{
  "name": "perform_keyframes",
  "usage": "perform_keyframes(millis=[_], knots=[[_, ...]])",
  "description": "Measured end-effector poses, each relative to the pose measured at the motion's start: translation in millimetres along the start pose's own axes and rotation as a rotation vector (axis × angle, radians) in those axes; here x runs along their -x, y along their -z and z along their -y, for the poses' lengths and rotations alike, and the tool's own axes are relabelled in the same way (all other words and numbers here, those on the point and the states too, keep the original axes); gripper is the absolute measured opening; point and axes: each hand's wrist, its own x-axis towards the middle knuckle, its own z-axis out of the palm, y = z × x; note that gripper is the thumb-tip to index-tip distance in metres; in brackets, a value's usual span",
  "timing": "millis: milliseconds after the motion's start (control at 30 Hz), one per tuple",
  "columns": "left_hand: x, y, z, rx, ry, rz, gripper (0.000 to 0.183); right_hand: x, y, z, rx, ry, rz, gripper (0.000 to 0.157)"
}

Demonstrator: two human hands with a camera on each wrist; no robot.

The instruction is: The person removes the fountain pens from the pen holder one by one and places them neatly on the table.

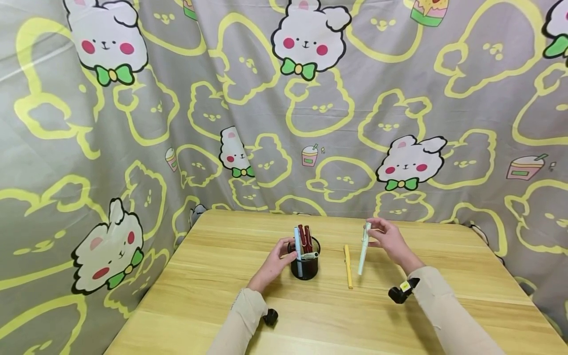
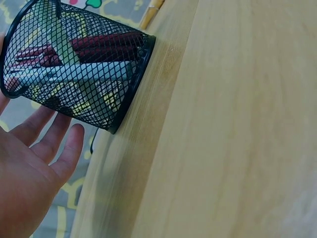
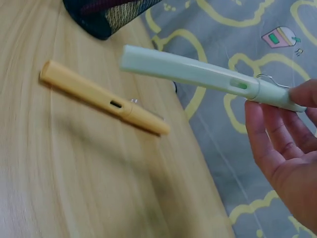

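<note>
On the table stands a black mesh pen holder (image 1: pixel 306 268). It contains a light blue pen (image 1: pixel 298 241), dark red pens (image 1: pixel 306 238) and a pale green pen (image 1: pixel 309 256) lying across the rim. My left hand (image 1: pixel 276 261) holds the holder at its left upper side, thumb in front; in the left wrist view its lower fingers (image 2: pixel 69 151) spread loosely below the mesh. To the right, my right hand (image 1: pixel 388 241) pinches a mint green fountain pen (image 3: pixel 183 72) by its clip end, the other end slanting down. A yellow pen (image 1: pixel 348 268) lies between holder and right hand.
The wooden table (image 1: pixel 337 325) reaches back to a grey curtain (image 1: pixel 266 113) with yellow outlines and white rabbit figures. Black wrist cameras (image 1: pixel 401 293) sit under both sleeves. Cables show beyond the table's right edge.
</note>
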Motion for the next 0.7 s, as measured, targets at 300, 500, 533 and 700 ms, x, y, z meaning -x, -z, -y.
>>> perform_keyframes(millis=[300,500,533,700], knots=[[2.0,-0.4,-4.0,0.008,0.011,-0.001,0.043,-1,5.6,-17,0.13,-0.106,0.031,0.042],[3.0,-1.0,-4.1,0.002,0.023,-0.003,0.043,-2,6.4,-31,0.137,-0.168,0.059,0.045],[2.9,-1.1,-3.9,0.0,0.02,-0.003,0.043,-2,6.7,-32,0.134,-0.174,0.063,0.046],[3.0,-1.5,-5.0,0.001,0.015,-0.006,0.042,-2,7.9,-37,0.12,-0.195,0.067,0.048]])
